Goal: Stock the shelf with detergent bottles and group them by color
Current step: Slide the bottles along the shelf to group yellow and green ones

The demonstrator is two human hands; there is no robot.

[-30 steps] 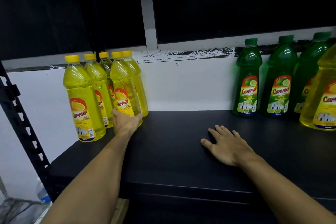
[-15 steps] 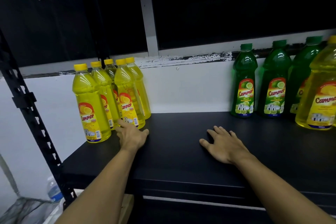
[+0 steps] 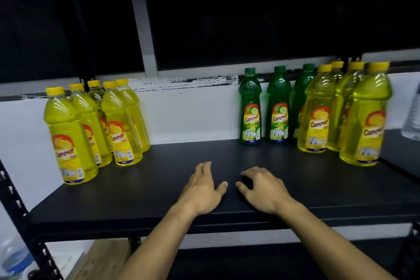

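My left hand [image 3: 201, 188] had let go of the left yellow bottles [image 3: 95, 129], fingers loose beside my relaxed right hand [image 3: 264, 188] on the shelf [image 3: 159, 207]; more yellow bottles [image 3: 345, 116] waited by the green bottles [image 3: 263, 107].

Black shelf [image 3: 159, 191]; yellow bottles [image 3: 95, 125]; green bottles [image 3: 263, 107]

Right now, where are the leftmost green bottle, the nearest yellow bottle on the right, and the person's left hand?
leftmost green bottle [image 3: 250, 118]: head view, on its label.
nearest yellow bottle on the right [image 3: 366, 120]: head view, on its body.
left hand [image 3: 202, 191]: head view, on its back.
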